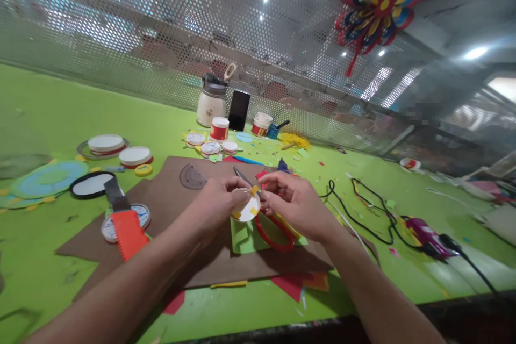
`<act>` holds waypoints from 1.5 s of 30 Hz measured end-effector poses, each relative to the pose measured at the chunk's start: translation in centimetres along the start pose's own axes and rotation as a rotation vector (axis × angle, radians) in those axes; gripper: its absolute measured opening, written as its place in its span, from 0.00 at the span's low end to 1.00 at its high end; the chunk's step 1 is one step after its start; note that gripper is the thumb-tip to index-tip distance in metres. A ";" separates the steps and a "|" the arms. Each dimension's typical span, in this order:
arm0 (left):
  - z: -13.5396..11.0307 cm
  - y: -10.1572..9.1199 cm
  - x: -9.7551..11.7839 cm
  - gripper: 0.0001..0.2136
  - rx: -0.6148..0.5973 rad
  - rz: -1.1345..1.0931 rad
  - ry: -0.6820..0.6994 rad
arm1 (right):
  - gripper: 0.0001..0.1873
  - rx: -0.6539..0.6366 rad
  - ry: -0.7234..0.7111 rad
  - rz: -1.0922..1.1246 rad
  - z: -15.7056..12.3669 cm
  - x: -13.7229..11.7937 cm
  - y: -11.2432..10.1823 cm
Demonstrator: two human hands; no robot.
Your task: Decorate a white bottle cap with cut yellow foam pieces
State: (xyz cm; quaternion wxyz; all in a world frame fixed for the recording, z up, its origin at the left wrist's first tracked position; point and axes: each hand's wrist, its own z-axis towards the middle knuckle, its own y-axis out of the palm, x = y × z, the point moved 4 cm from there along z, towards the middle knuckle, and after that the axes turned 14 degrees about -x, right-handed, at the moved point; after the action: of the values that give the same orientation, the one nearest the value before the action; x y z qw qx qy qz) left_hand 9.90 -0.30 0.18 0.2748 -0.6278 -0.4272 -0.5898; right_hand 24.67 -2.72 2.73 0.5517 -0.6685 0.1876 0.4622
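My left hand (217, 201) pinches a small white disc (245, 210) at its left side, thumb on its face. Several small yellow pieces (255, 190) sit around the disc's rim. Close to the disc's right edge is my right hand (292, 199), its fingers curled and thumb near the index finger; what lies between its fingertips is too small to make out. Below the hands lie red-handled scissors (278, 236) over a light green paper sheet (242, 244). Brown cardboard (209, 266) is underneath, with a clear protractor (191, 176) towards its far side.
An orange-handled blade tool (129, 231) rests on a round lid at left. Round lids (105, 144) and paper discs (50, 180) lie farther left. A flask (212, 102), a phone (239, 110) and tubs (220, 129) stand at the back. A black cord (374, 212) loops at right.
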 end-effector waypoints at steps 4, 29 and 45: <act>0.2 -0.2 -0.1 0.03 -0.009 -0.071 -0.003 | 0.09 0.013 0.000 0.012 0.1 0.3 -0.2; -0.4 -1.0 2.2 0.16 -0.128 -0.353 0.206 | 0.08 -0.025 -0.121 0.653 0.1 -1.0 1.6; 0.0 -0.5 0.7 0.14 -0.139 -0.420 0.167 | 0.05 0.074 -0.017 0.631 -0.8 -2.9 1.5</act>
State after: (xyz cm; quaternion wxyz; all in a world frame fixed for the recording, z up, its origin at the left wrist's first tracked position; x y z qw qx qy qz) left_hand 9.39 0.10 0.81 0.1364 -0.4914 -0.4825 -0.7121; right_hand 22.37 -4.67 4.26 0.4063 -0.5530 0.3979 0.6089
